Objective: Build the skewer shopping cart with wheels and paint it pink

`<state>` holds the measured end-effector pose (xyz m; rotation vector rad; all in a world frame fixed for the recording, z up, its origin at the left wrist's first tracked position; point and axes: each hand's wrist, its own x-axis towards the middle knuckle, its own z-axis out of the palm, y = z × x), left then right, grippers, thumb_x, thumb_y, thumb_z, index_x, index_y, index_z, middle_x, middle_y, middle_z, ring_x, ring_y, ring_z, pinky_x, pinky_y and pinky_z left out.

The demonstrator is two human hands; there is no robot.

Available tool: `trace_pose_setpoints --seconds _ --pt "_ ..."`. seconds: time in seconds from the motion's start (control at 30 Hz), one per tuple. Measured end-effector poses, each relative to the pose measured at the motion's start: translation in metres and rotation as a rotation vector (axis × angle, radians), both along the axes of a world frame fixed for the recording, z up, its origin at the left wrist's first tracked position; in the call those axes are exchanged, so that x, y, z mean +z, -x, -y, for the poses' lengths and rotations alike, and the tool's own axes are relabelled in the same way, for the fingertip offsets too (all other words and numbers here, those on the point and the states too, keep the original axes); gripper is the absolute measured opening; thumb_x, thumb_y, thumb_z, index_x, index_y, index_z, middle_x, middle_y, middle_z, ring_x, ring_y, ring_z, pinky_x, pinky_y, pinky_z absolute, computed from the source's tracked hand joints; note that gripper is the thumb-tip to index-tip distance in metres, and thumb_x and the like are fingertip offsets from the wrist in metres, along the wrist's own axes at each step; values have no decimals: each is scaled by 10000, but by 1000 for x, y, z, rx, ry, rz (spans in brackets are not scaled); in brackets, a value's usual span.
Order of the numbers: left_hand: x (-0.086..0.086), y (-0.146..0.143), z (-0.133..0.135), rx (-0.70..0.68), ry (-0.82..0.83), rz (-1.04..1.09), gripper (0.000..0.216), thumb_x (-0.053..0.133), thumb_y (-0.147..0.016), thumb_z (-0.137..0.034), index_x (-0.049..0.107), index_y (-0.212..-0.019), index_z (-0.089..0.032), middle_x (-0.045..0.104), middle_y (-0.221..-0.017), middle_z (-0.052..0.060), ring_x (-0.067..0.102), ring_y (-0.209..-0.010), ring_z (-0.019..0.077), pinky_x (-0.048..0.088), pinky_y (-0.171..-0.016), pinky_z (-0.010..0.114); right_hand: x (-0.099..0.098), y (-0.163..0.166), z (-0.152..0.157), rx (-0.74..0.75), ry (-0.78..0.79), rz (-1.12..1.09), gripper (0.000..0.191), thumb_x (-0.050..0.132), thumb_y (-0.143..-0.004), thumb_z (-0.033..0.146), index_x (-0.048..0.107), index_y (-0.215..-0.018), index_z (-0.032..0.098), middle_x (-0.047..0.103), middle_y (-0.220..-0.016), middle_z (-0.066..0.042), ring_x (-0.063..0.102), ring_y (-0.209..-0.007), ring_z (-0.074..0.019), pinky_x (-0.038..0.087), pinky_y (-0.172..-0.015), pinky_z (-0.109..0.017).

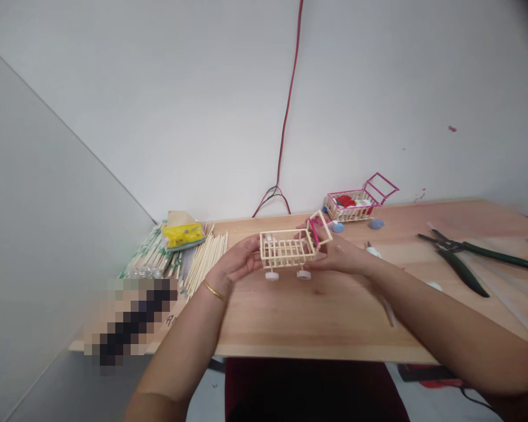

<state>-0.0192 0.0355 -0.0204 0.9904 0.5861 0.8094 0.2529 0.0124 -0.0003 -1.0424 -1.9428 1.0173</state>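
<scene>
A small model cart (287, 252) made of thin wooden sticks is held just above the table, upright on pale wheels (271, 276). My left hand (245, 259) grips its left end, with the fingers partly behind the slats. Around the right end, below the handle frame (323, 225), my right hand (334, 252) is closed, its fingertips partly hidden by the cart. One bar of that handle is pink; the rest is bare wood. Pink marks show near the right fingers.
Behind stands a second stick cart (352, 205) with pink edges and red and white contents. Green-handled shears (462, 264) lie at right. Loose sticks (206, 258), bagged sticks (145, 252) and a yellow packet (182, 235) are at left. Cables (286, 123) hang down the wall.
</scene>
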Motion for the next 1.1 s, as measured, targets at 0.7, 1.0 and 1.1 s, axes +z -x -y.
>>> trace_pose_setpoints --seconds 0.7,1.0,1.1 --pt "12 6 8 -38 -183 -279 1296 838 -525 -16 97 -1521 -387 389 -1492 157 565 -1214 252 498 -948 348 -16 7 -7 129 223 -286 691 763 -739 284 426 -1342 273 623 -1248 -73 653 -1073 -203 549 -941 -401" --pt "26 28 6 -76 -217 -157 1154 859 -571 -147 219 -1504 -371 447 -1439 183 704 -877 202 551 -802 360 -19 13 -10 203 469 -595 566 759 -779 279 534 -1297 233 642 -1275 -77 637 -1115 -173 488 -1011 -348" --pt "29 27 7 -24 -254 -132 995 849 -599 -209 350 -1452 -325 469 -1415 173 702 -847 203 554 -747 337 -21 16 -10 175 584 -664 409 739 -802 288 618 -1185 210 674 -1222 -75 667 -1027 -146 532 -901 -267"
